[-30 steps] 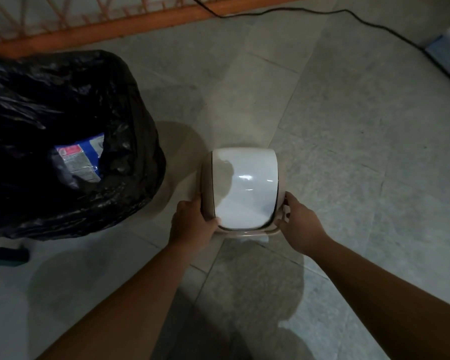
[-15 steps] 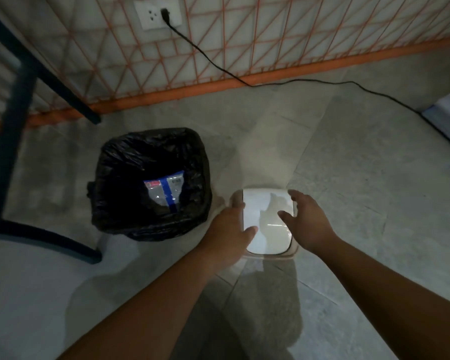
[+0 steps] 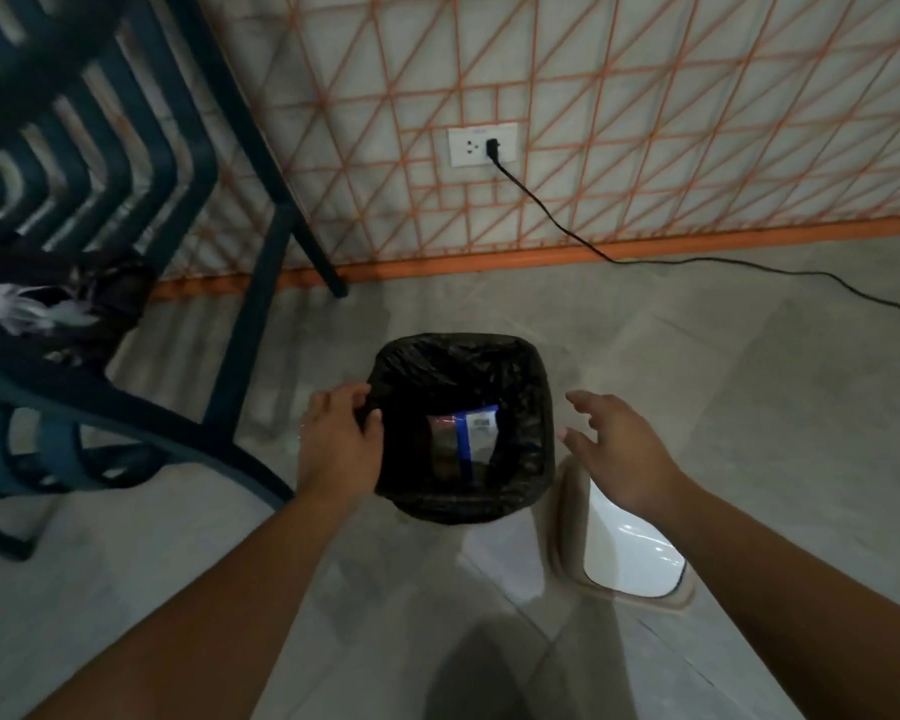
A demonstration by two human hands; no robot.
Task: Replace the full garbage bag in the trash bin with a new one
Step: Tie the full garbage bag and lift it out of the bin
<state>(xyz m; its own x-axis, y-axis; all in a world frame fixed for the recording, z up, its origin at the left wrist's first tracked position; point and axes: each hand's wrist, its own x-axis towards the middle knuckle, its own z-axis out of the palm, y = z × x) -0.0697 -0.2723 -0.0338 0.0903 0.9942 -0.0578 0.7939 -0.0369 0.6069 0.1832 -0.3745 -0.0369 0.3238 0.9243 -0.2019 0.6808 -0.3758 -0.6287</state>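
Fingers of the left hand (image 3: 336,444) pinch the black garbage bag (image 3: 489,366) rim. The right hand (image 3: 614,449) hovers nearby, fingers spread.

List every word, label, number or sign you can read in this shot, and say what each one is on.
No text can be read.
Package inside the black garbage bag: white label with a barcode-like patch and a blue stripe, print too small and blurred.
Wall outlet: a faint mark along its top edge, unreadable.
Lid on the floor: no print visible.
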